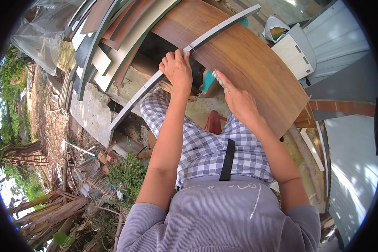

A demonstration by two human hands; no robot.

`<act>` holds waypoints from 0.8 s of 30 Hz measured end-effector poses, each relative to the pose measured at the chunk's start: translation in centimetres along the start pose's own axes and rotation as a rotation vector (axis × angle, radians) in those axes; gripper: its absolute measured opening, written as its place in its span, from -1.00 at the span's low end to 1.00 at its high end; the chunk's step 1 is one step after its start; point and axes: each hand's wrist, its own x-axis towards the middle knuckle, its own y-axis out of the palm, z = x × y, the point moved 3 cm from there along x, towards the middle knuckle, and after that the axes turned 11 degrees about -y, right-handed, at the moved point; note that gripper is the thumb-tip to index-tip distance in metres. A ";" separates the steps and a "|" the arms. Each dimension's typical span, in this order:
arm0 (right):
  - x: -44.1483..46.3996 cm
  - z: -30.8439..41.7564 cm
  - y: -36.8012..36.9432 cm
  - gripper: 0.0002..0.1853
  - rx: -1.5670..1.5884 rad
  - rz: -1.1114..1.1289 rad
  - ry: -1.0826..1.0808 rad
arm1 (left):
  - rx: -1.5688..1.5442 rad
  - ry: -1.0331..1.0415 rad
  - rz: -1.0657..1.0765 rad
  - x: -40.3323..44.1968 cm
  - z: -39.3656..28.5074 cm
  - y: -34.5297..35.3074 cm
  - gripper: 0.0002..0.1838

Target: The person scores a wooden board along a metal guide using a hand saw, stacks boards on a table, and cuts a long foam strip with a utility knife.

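Observation:
My left hand (177,69) is closed around a long, narrow strip (148,84), pale grey on its upper face with dark cross lines at intervals. The strip slants from the lower left up across a brown wood-grain board (248,63). To the right, my right hand (241,102) is closed on a small whitish object (218,78) that pokes out past the index finger. Most of that object is hidden by the fingers, so its kind is unclear. It is held near the board's front edge, apart from the strip.
Stacked board offcuts (107,46) lie at the upper left beside clear plastic sheeting (40,42). A white box-like piece (294,52) stands beyond the board on the right. A red object (214,122) shows between my knees. Green plants (126,174) and broken slabs (90,111) are on the left.

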 end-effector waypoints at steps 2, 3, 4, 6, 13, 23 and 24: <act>4.7 1.0 0.6 -0.35 -0.025 0.029 -0.006 | -0.002 0.001 -0.005 0.0 0.1 -0.1 -0.76; 6.6 1.3 0.9 -0.35 -0.068 0.021 -0.025 | 0.007 0.000 0.003 0.0 0.1 -0.1 -0.76; 7.7 1.4 1.2 -0.35 -0.070 0.019 -0.031 | 0.015 -0.001 0.011 0.1 0.1 -0.1 -0.76; 8.9 1.7 1.5 -0.36 -0.095 -0.023 -0.052 | 0.012 -0.001 0.007 0.1 -0.1 -0.3 -0.76; -2.5 -0.7 0.4 -0.34 -0.052 0.019 -0.018 | -0.042 -0.011 0.003 0.1 -0.2 -0.4 -0.77; 6.1 1.0 1.4 -0.35 -0.072 0.051 -0.004 | -0.015 -0.015 0.008 0.1 0.0 -0.4 -0.78; 7.3 1.4 1.6 -0.35 -0.103 0.037 0.000 | -0.017 -0.015 0.012 0.2 0.0 -0.4 -0.78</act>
